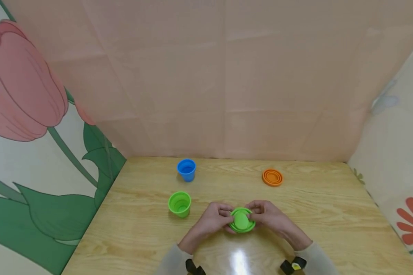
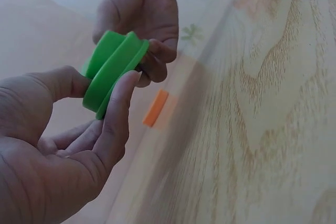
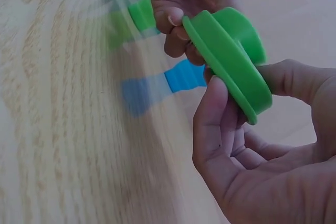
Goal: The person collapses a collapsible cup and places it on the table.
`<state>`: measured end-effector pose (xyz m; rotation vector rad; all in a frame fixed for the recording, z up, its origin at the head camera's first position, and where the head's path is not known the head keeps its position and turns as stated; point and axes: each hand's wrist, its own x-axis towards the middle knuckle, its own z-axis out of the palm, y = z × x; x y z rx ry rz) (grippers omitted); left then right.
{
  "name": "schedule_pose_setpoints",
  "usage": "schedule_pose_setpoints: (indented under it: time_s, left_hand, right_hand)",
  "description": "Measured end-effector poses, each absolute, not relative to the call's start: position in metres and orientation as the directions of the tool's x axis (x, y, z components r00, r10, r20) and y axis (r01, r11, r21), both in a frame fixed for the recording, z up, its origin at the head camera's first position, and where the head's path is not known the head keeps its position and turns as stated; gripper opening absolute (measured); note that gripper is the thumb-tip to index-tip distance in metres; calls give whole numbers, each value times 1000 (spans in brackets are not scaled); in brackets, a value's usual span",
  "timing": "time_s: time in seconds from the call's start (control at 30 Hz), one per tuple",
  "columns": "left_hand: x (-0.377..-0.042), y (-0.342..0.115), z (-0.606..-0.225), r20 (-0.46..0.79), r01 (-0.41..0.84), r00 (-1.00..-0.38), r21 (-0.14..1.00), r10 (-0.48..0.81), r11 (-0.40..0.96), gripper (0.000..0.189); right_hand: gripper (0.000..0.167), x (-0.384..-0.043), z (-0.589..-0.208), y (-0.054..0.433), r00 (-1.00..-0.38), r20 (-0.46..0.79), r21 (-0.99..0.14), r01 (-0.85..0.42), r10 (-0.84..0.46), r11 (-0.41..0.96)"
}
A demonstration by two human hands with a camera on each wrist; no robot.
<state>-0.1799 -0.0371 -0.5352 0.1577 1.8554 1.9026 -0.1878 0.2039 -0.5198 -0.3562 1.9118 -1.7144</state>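
Both hands hold a green collapsible cup [image 1: 241,220] just above the table, between them. It is mostly flattened, with its round base turned up toward the head camera. My left hand [image 1: 214,218] pinches its left edge between thumb and fingers. On the opposite edge, my right hand [image 1: 269,215] pinches in the same way. Seen from the side in the left wrist view, the cup [image 2: 113,69] has its base section sticking out unevenly beyond the wide rim. The right wrist view also shows that tilted section of the cup [image 3: 231,59].
An opened-out green cup [image 1: 179,204] stands upright to the left of the hands. Behind it is an upright blue cup [image 1: 187,170]. A flattened orange collapsible cup [image 1: 272,177] lies at the back right of the wooden table [image 1: 130,221]. A pinkish backdrop [image 1: 223,84] rises behind.
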Motion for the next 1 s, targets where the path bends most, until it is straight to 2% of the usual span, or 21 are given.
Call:
schedule_pose_setpoints:
  time_s: [0.2, 0.33, 0.43, 0.53, 0.67, 0.87, 1.0]
  left_hand:
    - [-179, -36, -535, -233, -256, -884, 967, 406, -4, 37]
    - [-180, -39, -534, -216, -246, -890, 969, 401, -25, 35]
    - [-182, -42, -533, -199, -241, -902, 968, 384, -65, 34]
    - [-183, -43, -532, -195, -239, -920, 966, 340, -95, 34]
    - [-183, -43, -531, -201, -232, -938, 969, 282, -82, 35]
    - [-180, -38, -528, -192, -201, -937, 980, 292, 0, 31]
    - [-179, -36, -527, -201, -232, -913, 972, 355, -45, 39]
  right_hand:
    - [39, -187, -521, 198, -855, -238, -960, 136, -460, 245]
    - [38, -187, -520, 198, -867, -237, -961, 145, -437, 233]
    - [44, -187, -518, 201, -851, -223, -972, 159, -476, 171]
    - [56, -187, -517, 204, -808, -206, -978, 185, -552, 95]
    - [66, -185, -517, 204, -779, -196, -979, 194, -596, 68]
    - [61, -182, -520, 198, -825, -218, -974, 213, -521, 71]
    - [56, -182, -521, 196, -875, -225, -974, 200, -430, 104]
